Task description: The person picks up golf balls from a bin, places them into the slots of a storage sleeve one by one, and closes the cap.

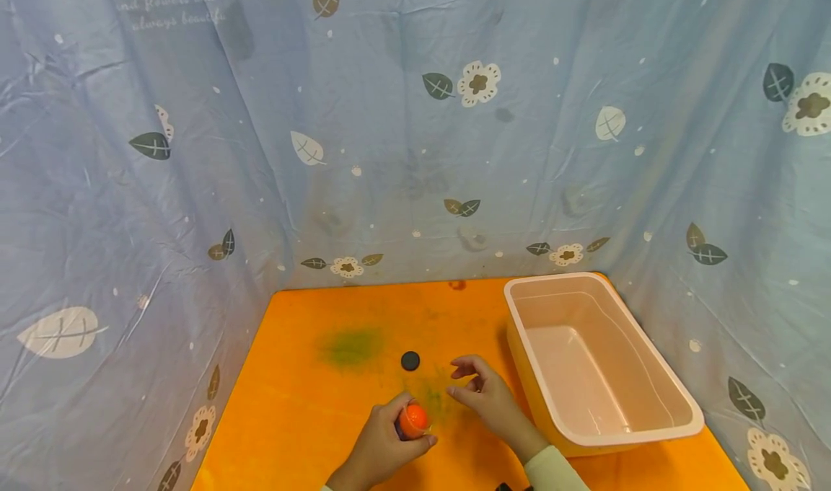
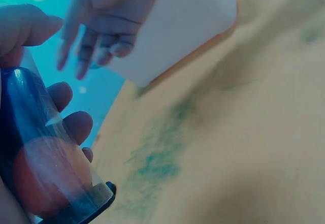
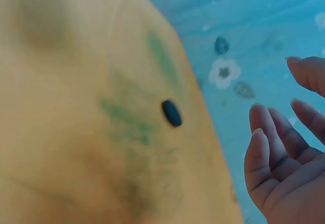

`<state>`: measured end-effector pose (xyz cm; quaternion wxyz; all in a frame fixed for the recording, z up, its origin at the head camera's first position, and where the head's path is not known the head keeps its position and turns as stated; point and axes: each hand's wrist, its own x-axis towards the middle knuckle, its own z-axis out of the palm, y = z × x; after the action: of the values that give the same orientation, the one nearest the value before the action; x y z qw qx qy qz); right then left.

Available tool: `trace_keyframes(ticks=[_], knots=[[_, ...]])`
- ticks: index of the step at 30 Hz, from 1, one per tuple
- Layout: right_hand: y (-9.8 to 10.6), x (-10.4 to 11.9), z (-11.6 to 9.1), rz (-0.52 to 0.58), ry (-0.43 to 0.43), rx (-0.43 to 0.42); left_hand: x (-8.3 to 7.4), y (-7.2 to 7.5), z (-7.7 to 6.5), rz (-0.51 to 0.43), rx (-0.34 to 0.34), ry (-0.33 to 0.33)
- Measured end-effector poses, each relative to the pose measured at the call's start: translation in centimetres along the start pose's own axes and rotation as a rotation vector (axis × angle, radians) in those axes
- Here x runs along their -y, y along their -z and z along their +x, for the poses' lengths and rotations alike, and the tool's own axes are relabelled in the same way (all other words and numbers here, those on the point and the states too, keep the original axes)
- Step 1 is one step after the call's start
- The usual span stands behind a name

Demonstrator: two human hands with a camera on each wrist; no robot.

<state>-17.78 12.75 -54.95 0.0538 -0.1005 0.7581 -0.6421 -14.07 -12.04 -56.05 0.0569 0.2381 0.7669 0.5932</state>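
My left hand [image 1: 376,444] grips a clear cylindrical container [image 2: 38,107]. An orange ball [image 1: 415,417] shows at its end in the head view. Through the wall in the left wrist view I also see something dark blue [image 2: 23,102], too unclear to name, and a black rim [image 2: 96,206] at one end. My right hand [image 1: 490,399] hovers to the right of the container, apart from it, fingers loosely bent and holding nothing. Beyond both hands a small round black disc, like a lid [image 1: 410,361], lies flat on the orange table [image 1: 311,412].
A deep, pale pink plastic tub [image 1: 532,357] stands at the table's right side, close to my right forearm. Blue patterned curtains [image 1: 389,138] enclose the back and both sides. Green stains [image 1: 353,347] mark the tabletop.
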Motion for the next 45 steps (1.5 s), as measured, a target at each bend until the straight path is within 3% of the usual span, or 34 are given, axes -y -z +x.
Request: trace_keyframes(ticks=[7, 15, 29, 45], knots=[[-0.5, -3.8, 1.3, 0.006, -0.107, -0.071, 0.3, 0.3, -0.4, -0.017, 0.001, 0.017], [-1.7, -6.4, 3.4, -0.05, -0.114, -0.059, 0.5, 0.6, -1.0, -0.015, -0.015, 0.007], [-4.8, -6.6, 8.5, -0.185, -0.038, 0.034, 0.4, 1.1, -1.3, -0.002, -0.023, 0.044], [-6.4, -6.9, 12.2, -0.347, -0.037, 0.047, 0.7, 1.3, -1.5, 0.018, -0.038, 0.062]])
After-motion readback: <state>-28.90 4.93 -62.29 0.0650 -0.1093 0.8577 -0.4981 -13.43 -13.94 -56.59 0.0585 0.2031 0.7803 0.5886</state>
